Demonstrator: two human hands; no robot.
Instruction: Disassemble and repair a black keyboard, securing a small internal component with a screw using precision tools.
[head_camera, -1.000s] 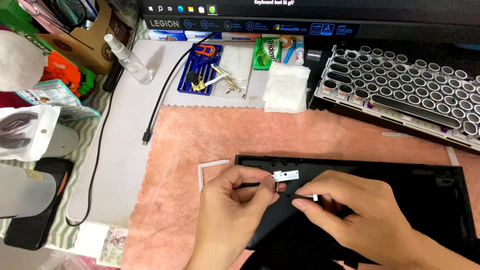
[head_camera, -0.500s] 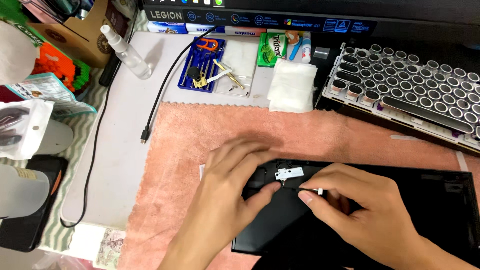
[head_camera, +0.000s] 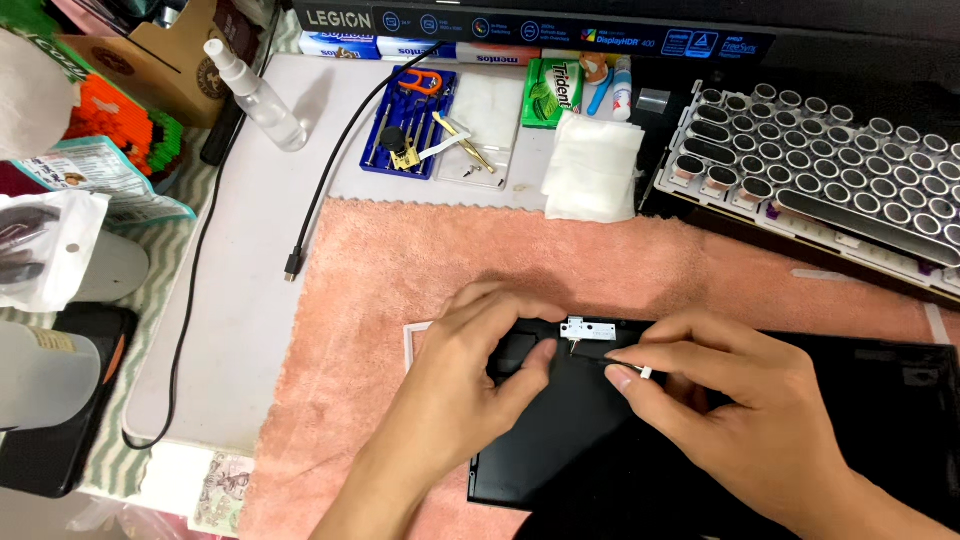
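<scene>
A flat black panel (head_camera: 560, 450) lies on a pink towel (head_camera: 420, 260). A small silver metal bracket (head_camera: 588, 329) sits at the panel's upper edge. My left hand (head_camera: 470, 380) grips the panel's upper left corner, fingers curled over the edge and thumb lying on top, its tip just left of the bracket. My right hand (head_camera: 740, 410) pinches a thin, small white-tipped part (head_camera: 643, 373) between thumb and forefinger, just below and right of the bracket. Both hands hide parts of the panel.
A keyboard with round keys (head_camera: 830, 170) stands at the back right, a folded white cloth (head_camera: 592, 165) and a blue tool tray (head_camera: 405, 125) behind the towel. A spray bottle (head_camera: 255, 90) and black cable (head_camera: 300, 240) lie left. A white frame piece (head_camera: 408, 340) rests by my left hand.
My left hand has shifted from pinching near the bracket to gripping the panel's corner. My right hand has brought the white-tipped part closer to the bracket.
</scene>
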